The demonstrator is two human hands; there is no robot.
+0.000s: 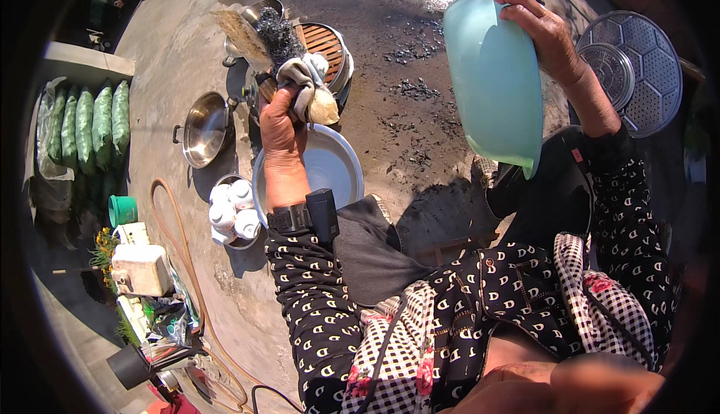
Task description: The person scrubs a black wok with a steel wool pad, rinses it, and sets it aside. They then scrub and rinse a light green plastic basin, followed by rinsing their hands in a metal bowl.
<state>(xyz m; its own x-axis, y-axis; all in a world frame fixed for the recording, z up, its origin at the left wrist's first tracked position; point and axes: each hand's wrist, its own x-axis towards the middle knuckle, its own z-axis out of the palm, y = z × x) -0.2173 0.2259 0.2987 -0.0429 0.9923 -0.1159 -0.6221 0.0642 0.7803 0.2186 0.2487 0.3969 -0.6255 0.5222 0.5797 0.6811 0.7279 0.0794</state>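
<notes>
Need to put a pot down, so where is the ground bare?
Barest is the concrete between the green bundles and the steel pan. A narrower patch lies between the hose and small bowl. It's crowded around the left hand, by the white basin and slatted rack; black scraps litter the ground right of these.

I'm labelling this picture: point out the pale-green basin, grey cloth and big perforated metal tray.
Pale-green basin (491, 80), head view: outer surface.
Grey cloth (299, 76), head view: folded part.
Perforated metal tray (654, 65), head view: holed surface.

Concrete floor (247, 305): black fragments (417, 88) right of left hand (282, 127), metal pan (204, 130) to its left, pale basin (334, 166) beneath its wrist.
</notes>
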